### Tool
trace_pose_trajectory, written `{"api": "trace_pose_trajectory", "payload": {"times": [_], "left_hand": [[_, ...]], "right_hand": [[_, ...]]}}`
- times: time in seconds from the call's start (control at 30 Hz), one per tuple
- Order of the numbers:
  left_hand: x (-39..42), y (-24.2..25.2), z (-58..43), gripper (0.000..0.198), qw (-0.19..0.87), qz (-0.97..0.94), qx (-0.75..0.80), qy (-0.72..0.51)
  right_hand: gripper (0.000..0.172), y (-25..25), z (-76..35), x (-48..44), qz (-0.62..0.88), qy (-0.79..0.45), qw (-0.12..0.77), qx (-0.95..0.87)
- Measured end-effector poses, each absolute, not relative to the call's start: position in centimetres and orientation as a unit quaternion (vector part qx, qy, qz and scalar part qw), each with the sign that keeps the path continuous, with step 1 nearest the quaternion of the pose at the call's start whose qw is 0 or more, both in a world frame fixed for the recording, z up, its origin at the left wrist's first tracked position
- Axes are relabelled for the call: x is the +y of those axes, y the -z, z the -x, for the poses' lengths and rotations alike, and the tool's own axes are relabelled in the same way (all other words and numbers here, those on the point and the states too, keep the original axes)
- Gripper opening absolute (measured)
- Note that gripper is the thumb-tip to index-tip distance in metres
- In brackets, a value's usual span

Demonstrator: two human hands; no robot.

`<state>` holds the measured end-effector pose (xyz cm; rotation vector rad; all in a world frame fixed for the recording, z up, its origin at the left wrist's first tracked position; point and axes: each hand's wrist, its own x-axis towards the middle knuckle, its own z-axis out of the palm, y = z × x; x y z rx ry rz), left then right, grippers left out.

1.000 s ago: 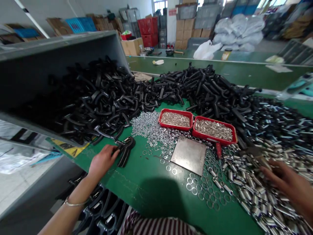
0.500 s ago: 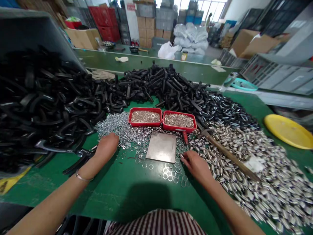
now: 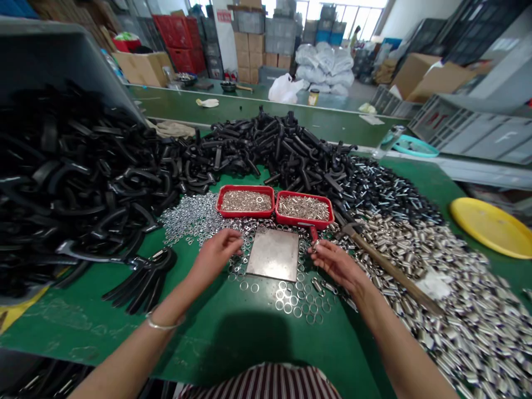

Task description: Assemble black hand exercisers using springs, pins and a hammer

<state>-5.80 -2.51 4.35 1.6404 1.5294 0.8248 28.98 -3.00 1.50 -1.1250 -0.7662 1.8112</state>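
My left hand (image 3: 218,254) is over the loose rings and nuts, left of a square metal plate (image 3: 272,254). Its fingers are curled together, and whatever they hold is hidden. Right of the plate, my right hand (image 3: 336,265) pinches a small shiny metal piece (image 3: 315,245) between thumb and fingertips; its exact kind is too small to tell. Thin metal rings (image 3: 287,308) lie scattered in front of the plate. Behind it stand two red trays, the left one (image 3: 245,214) holding tiny metal parts and the right one (image 3: 305,223) small pins.
Black curved handles (image 3: 137,183) are heaped to the left and back, with several fanned out (image 3: 143,282) by my left forearm. At right lie metal sleeves (image 3: 457,299), a hammer (image 3: 390,269) and a yellow plate (image 3: 490,227). Small nuts (image 3: 191,216) cover the left middle.
My left hand has moved right from the nut pile toward the metal plate. My right hand has risen slightly and turned, and a small metal piece now shows at its fingertips.
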Motion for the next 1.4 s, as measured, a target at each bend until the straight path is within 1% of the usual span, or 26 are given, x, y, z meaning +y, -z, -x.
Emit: {"api": "trace_pose_trajectory", "payload": {"times": [0.03, 0.1, 0.2, 0.33, 0.4, 0.5, 0.7, 0.93, 1.0, 1.07, 1.17, 1.27, 1.33, 1.4], "left_hand": [[-2.9, -4.4, 3.6, 0.026, 0.421, -0.626, 0.564, -0.336], [-3.5, -4.3, -0.3, 0.025, 0.496, -0.608, 0.509, -0.352], [-4.0, -3.6, -3.9, 0.025, 0.563, -0.561, 0.473, -0.379], [-4.7, -2.5, -4.8, 0.028, 0.634, -0.477, 0.461, -0.398], [-5.0, -2.2, -4.5, 0.030, 0.645, -0.453, 0.469, -0.399], [-5.4, -2.0, -4.5, 0.031, 0.644, -0.429, 0.487, -0.404], [-5.6, -2.2, -5.7, 0.031, 0.659, -0.419, 0.480, -0.401], [-6.0, -3.0, -5.6, 0.029, 0.677, -0.472, 0.423, -0.374], [-5.9, -2.9, -5.3, 0.028, 0.674, -0.488, 0.414, -0.370], [-5.5, -2.9, -4.7, 0.027, 0.657, -0.516, 0.412, -0.364], [-4.7, -3.1, -3.9, 0.022, 0.559, -0.615, 0.424, -0.360], [-4.6, -3.6, -3.4, 0.020, 0.448, -0.716, 0.412, -0.343], [-5.1, -3.6, -3.5, 0.022, 0.389, -0.771, 0.388, -0.321], [-5.7, -3.3, -3.8, 0.025, 0.320, -0.812, 0.375, -0.313]], "right_hand": [[0.031, -1.6, -28.4, -3.0, 0.438, -0.735, 0.422, -0.300], [0.029, -1.9, -27.1, -3.2, 0.410, -0.748, 0.426, -0.301], [0.024, -2.2, -25.3, -4.1, 0.385, -0.741, 0.445, -0.325], [0.020, -1.7, -24.1, -5.4, 0.371, -0.742, 0.442, -0.341], [0.023, -1.3, -23.8, -5.9, 0.373, -0.738, 0.451, -0.336], [0.022, -0.9, -23.6, -6.4, 0.385, -0.723, 0.472, -0.326], [0.022, -1.9, -23.2, -6.7, 0.395, -0.728, 0.426, -0.365], [0.028, -2.8, -23.4, -6.0, 0.377, -0.777, 0.414, -0.287], [0.031, -2.7, -23.2, -5.6, 0.366, -0.794, 0.421, -0.243], [0.035, -2.4, -23.0, -5.3, 0.350, -0.826, 0.401, -0.187], [0.034, -2.1, -22.7, -5.2, 0.330, -0.860, 0.362, -0.140], [0.027, -1.8, -22.8, -5.9, 0.354, -0.841, 0.371, -0.172], [0.027, -1.7, -23.0, -6.1, 0.392, -0.806, 0.379, -0.230], [0.030, -1.7, -23.5, -5.7, 0.439, -0.742, 0.401, -0.310]]}}
